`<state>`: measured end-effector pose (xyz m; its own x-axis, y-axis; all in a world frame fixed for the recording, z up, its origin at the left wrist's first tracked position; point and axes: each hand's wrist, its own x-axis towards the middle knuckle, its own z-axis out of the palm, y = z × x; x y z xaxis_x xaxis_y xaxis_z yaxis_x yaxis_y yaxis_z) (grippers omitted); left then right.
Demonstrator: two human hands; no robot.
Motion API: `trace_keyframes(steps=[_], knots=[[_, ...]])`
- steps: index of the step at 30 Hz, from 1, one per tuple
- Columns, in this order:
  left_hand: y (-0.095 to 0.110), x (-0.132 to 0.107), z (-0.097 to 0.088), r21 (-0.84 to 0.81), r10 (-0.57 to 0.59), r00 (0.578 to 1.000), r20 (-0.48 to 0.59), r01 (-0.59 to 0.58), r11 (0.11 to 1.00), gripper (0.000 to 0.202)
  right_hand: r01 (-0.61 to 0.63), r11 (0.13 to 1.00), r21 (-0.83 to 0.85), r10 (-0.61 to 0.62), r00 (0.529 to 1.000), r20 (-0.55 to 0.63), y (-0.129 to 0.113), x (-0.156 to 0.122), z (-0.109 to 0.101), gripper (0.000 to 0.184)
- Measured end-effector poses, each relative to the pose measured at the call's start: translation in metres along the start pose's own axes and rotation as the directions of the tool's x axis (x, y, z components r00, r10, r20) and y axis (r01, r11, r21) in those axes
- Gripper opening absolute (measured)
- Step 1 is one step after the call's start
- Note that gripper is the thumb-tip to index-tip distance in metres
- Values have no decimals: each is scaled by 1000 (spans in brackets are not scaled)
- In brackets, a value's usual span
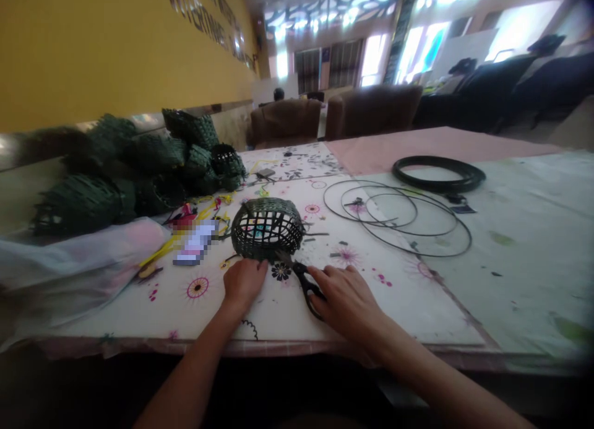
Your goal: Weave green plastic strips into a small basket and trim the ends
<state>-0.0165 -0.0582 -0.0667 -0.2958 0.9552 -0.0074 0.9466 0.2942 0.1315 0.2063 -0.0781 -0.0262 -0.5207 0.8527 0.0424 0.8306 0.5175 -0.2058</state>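
Both hands are near the front edge of the surface (pixel 520 249). The left hand (pixel 245 285) curls at the near side of a dark green woven basket (pixel 266 231); its fingertips are hidden, so I cannot tell whether it grips. The right hand (pixel 346 296) grasps black-handled scissors (pixel 302 274), blades pointing at the basket's near side; contact is unclear. The basket sits in from the front edge, its open lattice showing.

By the front left corner lies a translucent bag (pixel 83 262), with a heap of green woven pieces (pixel 139 160) behind it along the left edge. Next come yellow strips (pixel 160 246) and a blurred pale rectangular item (pixel 197 243). Right of the basket, thin wire loops (pixel 439 255) overlap; a thick dark coil (pixel 434 184) lies beyond, nearer the far edge.
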Motion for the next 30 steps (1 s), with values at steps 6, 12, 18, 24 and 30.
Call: trace_keyframes(steps=[6, 12, 18, 24, 30], knots=[[-12, -13, 4, -150, 231, 958, -171, -257, 955, 39, 25, 997, -71, -23, 999, 31, -4, 4, 7, 38], [-32, -2, 19, -264, 467, 794, -389, -582, 769, 33, 39, 995, -93, -34, 998, 55, -2, 4, 7, 39], [-22, -6, 22, -46, 541, 810, -226, -563, 825, 40, 45, 992, -119, -39, 998, 48, 1, 3, 3, 38], [-2, -25, 30, 80, 507, 835, -213, -502, 861, 41, 51, 993, -106, -42, 995, 88, 4, 3, -11, 32], [2, -28, 35, 255, 533, 783, -320, -470, 845, 34, 122, 978, -169, -114, 992, 57, 12, 6, -23, 32]])
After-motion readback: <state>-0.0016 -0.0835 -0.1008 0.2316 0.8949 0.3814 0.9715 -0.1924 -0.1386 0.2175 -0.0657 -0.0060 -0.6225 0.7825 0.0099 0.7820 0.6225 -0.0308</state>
